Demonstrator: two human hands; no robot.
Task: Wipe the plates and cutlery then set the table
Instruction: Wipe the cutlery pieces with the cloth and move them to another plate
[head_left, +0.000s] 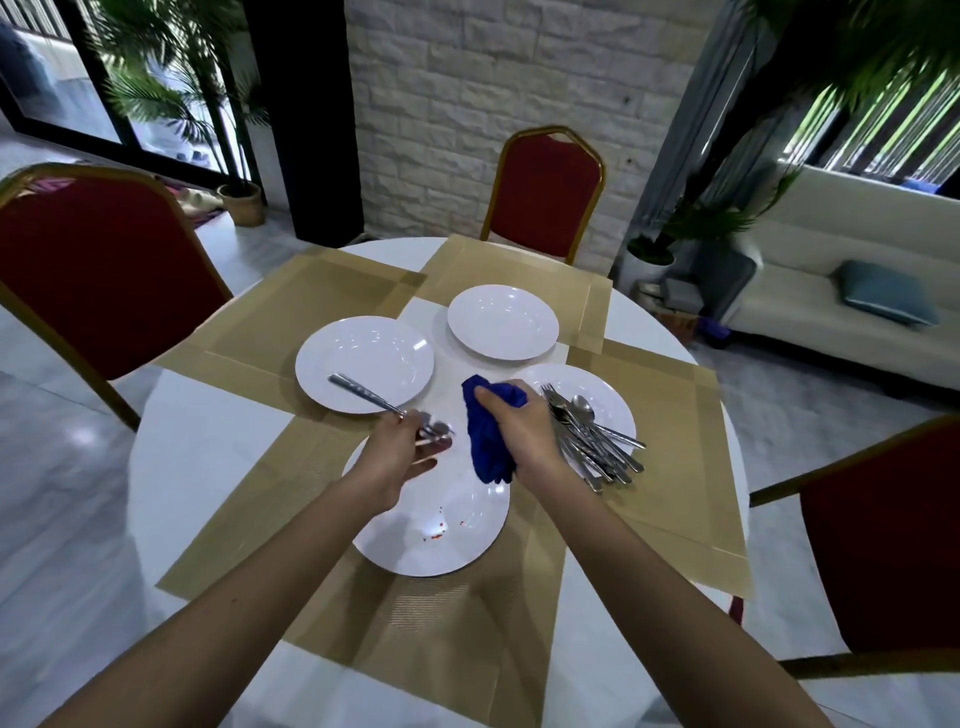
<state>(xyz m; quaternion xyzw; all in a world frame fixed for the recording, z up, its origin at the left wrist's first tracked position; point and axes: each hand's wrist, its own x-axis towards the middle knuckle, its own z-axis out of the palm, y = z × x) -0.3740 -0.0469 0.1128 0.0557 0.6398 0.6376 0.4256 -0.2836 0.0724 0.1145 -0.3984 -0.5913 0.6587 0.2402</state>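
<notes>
Holding one utensil (363, 393) and the blue cloth (485, 447) above the near plate (457, 540).
Your left hand (402, 452) pinches the utensil's head end; fingers of your right hand (514, 428) curl round the cloth. Other cutlery (592, 441) lies heaped on the plate (608, 395) by the counter's (182, 467) right edge.

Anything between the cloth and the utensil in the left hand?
Nothing visible. The cloth, held by the right hand, hangs just right of the utensil the left hand holds; only a gap lies between them.
</notes>
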